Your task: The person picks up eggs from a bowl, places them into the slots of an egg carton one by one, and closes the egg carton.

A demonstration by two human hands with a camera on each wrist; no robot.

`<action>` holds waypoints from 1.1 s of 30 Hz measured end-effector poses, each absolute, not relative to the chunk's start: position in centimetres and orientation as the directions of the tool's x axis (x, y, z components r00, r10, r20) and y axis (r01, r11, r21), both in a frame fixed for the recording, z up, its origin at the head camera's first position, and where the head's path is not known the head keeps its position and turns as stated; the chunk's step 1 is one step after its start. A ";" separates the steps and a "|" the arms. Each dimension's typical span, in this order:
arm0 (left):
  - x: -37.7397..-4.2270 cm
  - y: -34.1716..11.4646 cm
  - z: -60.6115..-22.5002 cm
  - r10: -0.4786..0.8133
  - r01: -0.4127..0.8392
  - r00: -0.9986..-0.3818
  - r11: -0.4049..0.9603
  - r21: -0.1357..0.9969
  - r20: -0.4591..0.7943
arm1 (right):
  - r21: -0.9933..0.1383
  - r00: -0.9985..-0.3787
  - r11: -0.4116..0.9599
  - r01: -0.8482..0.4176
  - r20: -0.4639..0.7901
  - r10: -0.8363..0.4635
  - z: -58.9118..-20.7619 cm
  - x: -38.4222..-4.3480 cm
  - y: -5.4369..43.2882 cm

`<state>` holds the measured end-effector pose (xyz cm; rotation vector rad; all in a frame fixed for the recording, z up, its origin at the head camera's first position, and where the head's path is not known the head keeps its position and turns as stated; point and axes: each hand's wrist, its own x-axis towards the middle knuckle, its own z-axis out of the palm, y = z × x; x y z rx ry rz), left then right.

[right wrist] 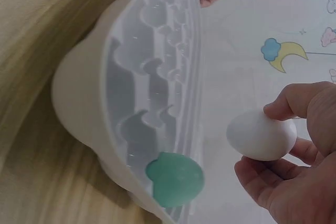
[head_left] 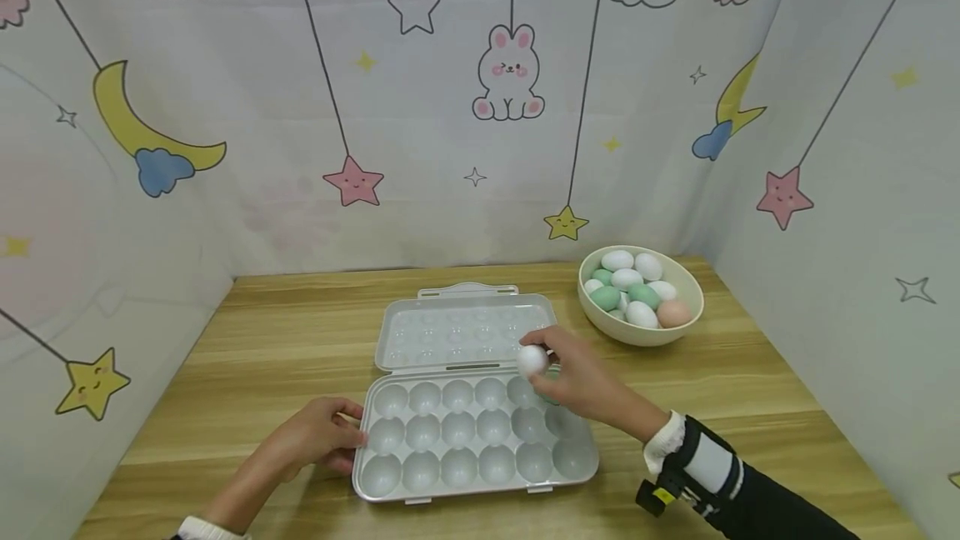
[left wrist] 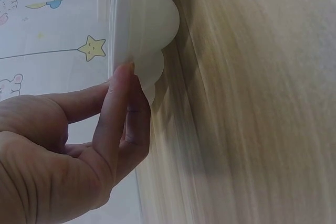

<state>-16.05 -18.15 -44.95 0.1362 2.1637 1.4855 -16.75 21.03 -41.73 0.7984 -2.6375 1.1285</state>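
Between the thumb and fingers of my right hand [head_left: 576, 372] is a white egg [head_left: 532, 361], held above the back right part of an open egg box [head_left: 442, 493]. The right wrist view shows this egg clear of the box. A green egg [right wrist: 177, 180] sits in the back right corner cup, mostly hidden by my right hand in the head view. My left hand [head_left: 318, 437] grips the left rim of the box with bent fingers, and its fingertips [left wrist: 125, 71] meet the rim in the left wrist view. The other cups in sight hold no eggs.
A cream bowl [head_left: 633, 334] with several white and green eggs and one pinkish-brown egg stands at the back right. The clear lid [head_left: 465, 327] lies folded back behind the box. Patterned cloth [head_left: 450, 223] walls in the wooden table [head_left: 300, 332].
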 end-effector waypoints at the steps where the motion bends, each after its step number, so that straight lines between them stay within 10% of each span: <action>1: -16.1 -18.2 -44.9 0.357 -0.198 -0.866 0.398 0.896 -0.349 | -0.612 -0.841 0.580 -0.538 0.345 -0.416 -42.0 -16.7 21.0; 33: -15.8 -18.0 -44.8 0.339 -0.214 -0.872 0.387 0.897 -0.354 | -0.323 -0.814 0.748 -0.579 0.280 -0.509 -45.9 -17.3 20.0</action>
